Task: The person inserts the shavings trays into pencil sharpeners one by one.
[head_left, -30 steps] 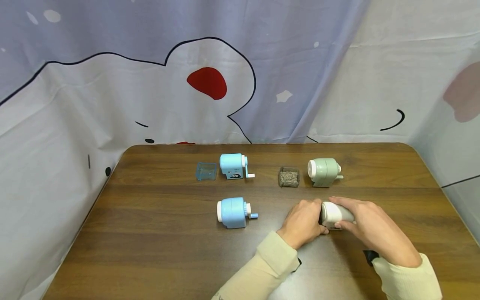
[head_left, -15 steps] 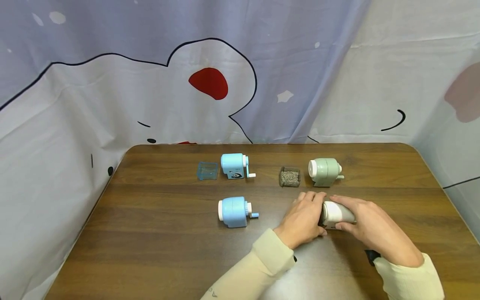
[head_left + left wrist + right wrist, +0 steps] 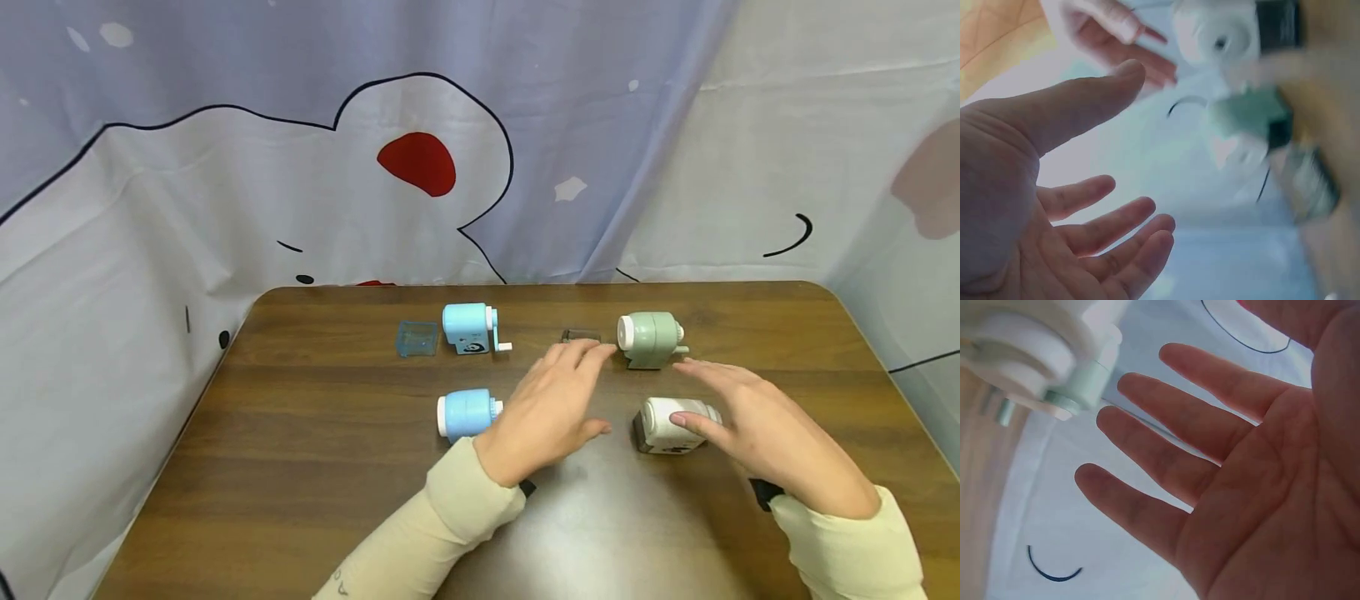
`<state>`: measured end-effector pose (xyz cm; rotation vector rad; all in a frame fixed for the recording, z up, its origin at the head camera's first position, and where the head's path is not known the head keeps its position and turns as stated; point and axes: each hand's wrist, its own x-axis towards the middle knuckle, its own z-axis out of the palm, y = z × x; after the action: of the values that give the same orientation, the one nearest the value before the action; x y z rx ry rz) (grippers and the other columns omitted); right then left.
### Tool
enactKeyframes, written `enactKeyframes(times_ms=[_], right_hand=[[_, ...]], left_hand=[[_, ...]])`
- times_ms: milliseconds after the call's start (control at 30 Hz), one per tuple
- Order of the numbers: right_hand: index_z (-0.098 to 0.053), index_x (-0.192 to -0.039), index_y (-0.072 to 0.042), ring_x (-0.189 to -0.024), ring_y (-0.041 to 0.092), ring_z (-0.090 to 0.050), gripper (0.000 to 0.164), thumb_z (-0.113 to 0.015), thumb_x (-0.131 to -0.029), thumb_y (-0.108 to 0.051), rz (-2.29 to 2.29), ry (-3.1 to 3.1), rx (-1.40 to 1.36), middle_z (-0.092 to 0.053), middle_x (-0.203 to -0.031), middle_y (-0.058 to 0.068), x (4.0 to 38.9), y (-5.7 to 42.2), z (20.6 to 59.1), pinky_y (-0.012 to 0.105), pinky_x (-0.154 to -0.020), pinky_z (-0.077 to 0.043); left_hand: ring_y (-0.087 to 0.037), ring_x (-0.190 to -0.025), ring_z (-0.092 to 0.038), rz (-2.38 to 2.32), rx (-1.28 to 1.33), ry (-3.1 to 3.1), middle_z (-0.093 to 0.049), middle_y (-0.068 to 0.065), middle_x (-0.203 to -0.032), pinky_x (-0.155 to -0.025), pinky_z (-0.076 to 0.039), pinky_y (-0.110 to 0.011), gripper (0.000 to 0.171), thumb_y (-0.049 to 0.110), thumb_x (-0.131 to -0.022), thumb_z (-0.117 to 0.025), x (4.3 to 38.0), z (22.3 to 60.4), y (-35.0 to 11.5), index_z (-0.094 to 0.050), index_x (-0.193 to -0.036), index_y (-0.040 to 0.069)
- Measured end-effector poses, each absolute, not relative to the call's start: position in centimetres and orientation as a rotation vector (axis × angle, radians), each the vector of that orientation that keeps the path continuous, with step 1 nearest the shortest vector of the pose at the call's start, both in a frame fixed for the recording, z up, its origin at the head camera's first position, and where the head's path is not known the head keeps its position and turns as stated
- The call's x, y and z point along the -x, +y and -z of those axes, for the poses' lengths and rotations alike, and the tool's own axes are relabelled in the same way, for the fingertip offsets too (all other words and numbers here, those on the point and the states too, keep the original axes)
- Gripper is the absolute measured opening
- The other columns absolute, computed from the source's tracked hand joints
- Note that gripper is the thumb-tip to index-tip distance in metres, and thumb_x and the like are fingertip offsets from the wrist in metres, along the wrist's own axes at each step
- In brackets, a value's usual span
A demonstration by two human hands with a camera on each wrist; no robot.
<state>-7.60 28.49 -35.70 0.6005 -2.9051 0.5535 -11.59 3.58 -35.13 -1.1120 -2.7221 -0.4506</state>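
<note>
Probably letting go: left hand [image 3: 543, 412], right hand [image 3: 765, 425], grips released, should next clear boxy white plastic sharpener [image 3: 663, 433] nearer counter's right edge [image 3: 866, 367].

Head cam looks forward and down from above, far enough back to get most of the wooden table [image 3: 315, 500] plus the curtain [image 3: 337, 192] behind it. Left wrist cam's super close to the left hand [image 3: 542, 412], looking past the palm and tipped sideways, so the tabletop runs down the right edge. Right wrist cam hugs the right hand [image 3: 780, 437], tabletop on the left edge. Both wrist views share the white sharpener [image 3: 663, 427], green sharpener [image 3: 654, 337] and curtain.
</note>
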Motion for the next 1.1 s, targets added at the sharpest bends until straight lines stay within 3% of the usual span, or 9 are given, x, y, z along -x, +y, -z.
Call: enactKeyframes(times_ms=[367, 600, 767, 900, 1100], right_hand=[[-0.052, -0.131, -0.003, -0.117, 0.037, -0.048, 0.058, -0.068, -0.085, -0.035, -0.410, -2.938, -0.599, -0.055, -0.127, 0.020, 10.3, 26.0, 31.6, 0.054, -0.092, -0.039], [-0.051, -0.131, -0.003, -0.116, 0.036, -0.050, 0.058, -0.068, -0.085, -0.034, -0.317, -2.987, -0.636, -0.055, -0.128, 0.018, 13.2, 23.3, 29.9, 0.052, -0.091, -0.041], [-0.047, -0.134, 0.001, -0.119, 0.038, -0.047, 0.062, -0.067, -0.086, -0.033, -0.303, -3.027, -0.681, -0.051, -0.133, 0.020, 15.3, 21.8, 29.9, 0.052, -0.096, -0.038], [-0.044, -0.137, 0.000, -0.122, 0.039, -0.045, 0.065, -0.066, -0.087, -0.034, -0.301, -3.053, -0.704, -0.048, -0.135, 0.021, 16.6, 20.6, 29.8, 0.051, -0.098, -0.036], [-0.040, -0.140, 0.002, -0.125, 0.036, -0.042, 0.069, -0.066, -0.087, -0.035, -0.258, -3.054, -0.783, -0.045, -0.138, 0.020, 18.3, 18.8, 28.7, 0.049, -0.101, -0.034]], left_hand=[[-0.029, -0.119, -0.044, 0.539, 0.885, -2.648, -0.049, -0.012, -0.132, -0.102, -0.034, -0.036, 0.074, 0.028, -0.075, -0.079, 16.7, 31.4, -5.6, -0.043, -0.136, 0.002], [-0.030, -0.124, -0.040, 0.560, 0.702, -2.771, -0.045, -0.013, -0.136, -0.102, -0.033, -0.041, 0.069, 0.026, -0.080, -0.074, 21.1, 33.9, -11.8, -0.043, -0.137, 0.003], [-0.027, -0.129, -0.037, 0.605, 0.750, -2.795, -0.041, -0.011, -0.140, -0.104, -0.031, -0.043, 0.069, 0.032, -0.083, -0.072, 23.9, 36.5, -15.3, -0.041, -0.139, 0.006], [-0.029, -0.132, -0.032, 0.653, 0.781, -2.879, -0.034, -0.010, -0.145, -0.104, -0.030, -0.048, 0.079, 0.044, -0.080, -0.071, 26.1, 39.1, -17.4, -0.038, -0.143, 0.009], [-0.034, -0.135, -0.024, 0.691, 0.868, -3.090, -0.028, -0.012, -0.149, -0.104, -0.026, -0.054, 0.106, 0.053, -0.063, -0.080, 28.8, 42.9, -20.1, -0.031, -0.147, 0.011]])
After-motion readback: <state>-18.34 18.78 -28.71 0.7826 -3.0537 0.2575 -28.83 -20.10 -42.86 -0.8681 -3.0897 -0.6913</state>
